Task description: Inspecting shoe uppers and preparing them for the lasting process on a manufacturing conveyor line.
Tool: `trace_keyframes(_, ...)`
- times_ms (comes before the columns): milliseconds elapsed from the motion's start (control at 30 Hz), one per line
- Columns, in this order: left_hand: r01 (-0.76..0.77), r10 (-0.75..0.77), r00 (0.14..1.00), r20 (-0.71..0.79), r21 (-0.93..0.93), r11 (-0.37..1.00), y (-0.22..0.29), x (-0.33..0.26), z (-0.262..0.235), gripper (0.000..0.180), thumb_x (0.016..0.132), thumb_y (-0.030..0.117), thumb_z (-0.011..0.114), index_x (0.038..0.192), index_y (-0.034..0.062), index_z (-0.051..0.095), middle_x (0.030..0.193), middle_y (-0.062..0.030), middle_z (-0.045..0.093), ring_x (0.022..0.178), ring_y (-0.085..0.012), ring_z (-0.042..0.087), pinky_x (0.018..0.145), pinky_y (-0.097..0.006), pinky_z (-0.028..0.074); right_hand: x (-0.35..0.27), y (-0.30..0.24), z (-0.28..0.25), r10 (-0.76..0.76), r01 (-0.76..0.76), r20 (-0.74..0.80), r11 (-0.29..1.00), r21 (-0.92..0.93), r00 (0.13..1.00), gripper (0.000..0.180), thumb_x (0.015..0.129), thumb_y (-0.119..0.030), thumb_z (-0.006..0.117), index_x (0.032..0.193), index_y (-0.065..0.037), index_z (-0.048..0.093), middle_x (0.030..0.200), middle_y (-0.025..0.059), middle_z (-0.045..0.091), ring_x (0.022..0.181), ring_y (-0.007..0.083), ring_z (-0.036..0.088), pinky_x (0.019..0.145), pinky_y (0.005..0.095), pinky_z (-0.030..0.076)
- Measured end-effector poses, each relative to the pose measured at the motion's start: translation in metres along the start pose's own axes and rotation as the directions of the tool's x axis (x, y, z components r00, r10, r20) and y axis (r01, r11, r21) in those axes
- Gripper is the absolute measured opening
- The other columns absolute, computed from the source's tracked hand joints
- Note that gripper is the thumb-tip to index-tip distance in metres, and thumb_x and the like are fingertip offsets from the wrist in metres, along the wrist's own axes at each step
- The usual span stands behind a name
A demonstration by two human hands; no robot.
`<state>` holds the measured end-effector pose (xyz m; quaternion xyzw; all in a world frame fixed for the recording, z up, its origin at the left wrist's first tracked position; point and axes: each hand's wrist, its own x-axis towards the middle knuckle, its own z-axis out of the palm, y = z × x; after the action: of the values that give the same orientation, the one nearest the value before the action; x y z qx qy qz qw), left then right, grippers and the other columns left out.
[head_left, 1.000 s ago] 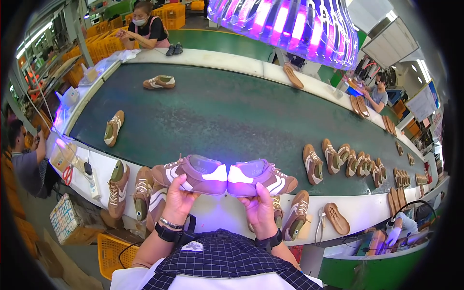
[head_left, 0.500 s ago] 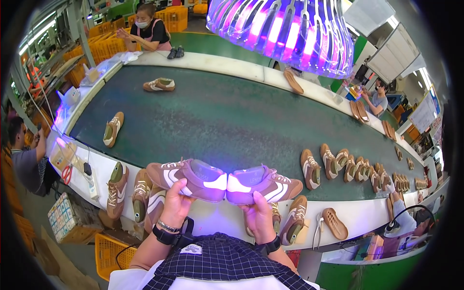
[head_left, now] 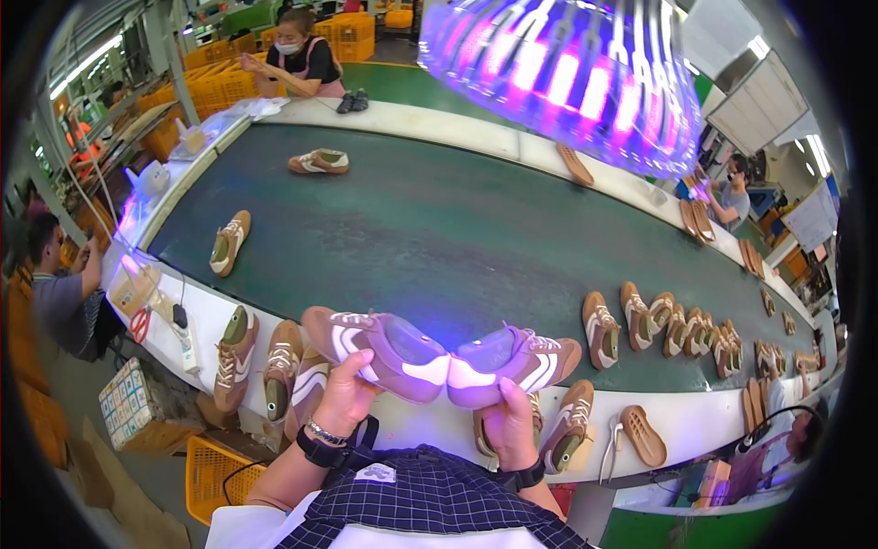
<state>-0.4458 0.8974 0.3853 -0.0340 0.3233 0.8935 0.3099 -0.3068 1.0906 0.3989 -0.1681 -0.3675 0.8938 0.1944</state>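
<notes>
My left hand [head_left: 342, 395] is closed round a brown sneaker [head_left: 352, 340] with white stripes and a white heel patch. A matching sneaker [head_left: 540, 359] is gripped by my right hand [head_left: 509, 424]. Both are held up over the near ledge, heels meeting in the middle and toes pointing outward. Purplish light falls on their insoles. Under and beside my left hand, more brown sneakers [head_left: 282, 364] stand on the ledge, one partly hidden by my wrist. Close to my right hand another sneaker [head_left: 571, 423] rests on the ledge, with one more partly behind my fingers.
A green conveyor belt [head_left: 393, 220] runs across, carrying several sneakers [head_left: 601, 328]. Overhead hangs a glowing purple lamp [head_left: 567, 87]. On the white ledge lie pincers [head_left: 610, 448], a loose sole [head_left: 644, 435] and red scissors [head_left: 140, 324]. Co-workers [head_left: 306, 59] sit around the belt.
The whole scene has shifted slightly right in the view. Both held sneakers have tilted, their heels dipping lower while staying together. My grip on each stays the same.
</notes>
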Motion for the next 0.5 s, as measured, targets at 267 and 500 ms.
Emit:
trace_keyframes(267,0.160,-0.151,0.987,0.058,-0.215,0.964,-0.015,0.006,-0.004,0.045,0.083,0.018,0.062,0.124,0.0092,0.049,0.119,-0.0058,0.057,0.110,-0.0216,0.056,0.093,-0.039,0.049,0.004,0.007,0.015,0.036,-0.039,0.018,0.975,0.220,0.999,0.048,0.092,-0.023,0.051,0.133,-0.003,0.038,0.130,0.0110,0.050,0.119,0.0235,0.051,0.101,0.0399,0.042)
trace_keyframes(500,0.094,-0.098,0.995,-0.029,-0.131,0.987,-0.015,0.018,0.003,0.046,0.081,0.019,0.065,0.124,0.0077,0.050,0.119,-0.0068,0.058,0.110,-0.0221,0.055,0.094,-0.040,0.048,0.014,0.012,0.006,0.018,0.003,-0.098,0.978,0.209,0.995,0.040,0.093,-0.027,0.052,0.125,-0.004,0.045,0.117,0.0084,0.057,0.103,0.0186,0.058,0.086,0.0351,0.051)
